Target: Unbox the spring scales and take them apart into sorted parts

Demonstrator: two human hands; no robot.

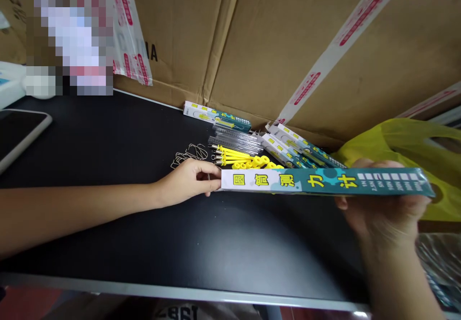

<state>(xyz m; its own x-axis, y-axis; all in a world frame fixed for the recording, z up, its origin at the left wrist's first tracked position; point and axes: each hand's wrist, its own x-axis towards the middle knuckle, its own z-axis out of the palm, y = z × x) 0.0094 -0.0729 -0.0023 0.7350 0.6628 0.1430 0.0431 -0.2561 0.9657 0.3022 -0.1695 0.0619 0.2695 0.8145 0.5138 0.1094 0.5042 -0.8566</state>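
While the carton (326, 182) is held level above the tabletop (216, 248): right hand (389, 219) has its fingers clamped round the teal end
Left hand (187, 180): fingers curled at the white end; whether they grip it, cannot tell
Carton walls: could crease, if the right fingers press too hard
Yellow rods (236, 158), clear tubes (236, 140): beyond the carton; could scatter, if its edge dips and knocks them
Metal hooks (190, 154): heaped beside the left fingers; could snag, if brushed

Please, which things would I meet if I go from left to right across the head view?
Flat, pale-edged, black-screened device → bent silver-coloured wire hooks → thin yellow plastic rods → bare right hand.
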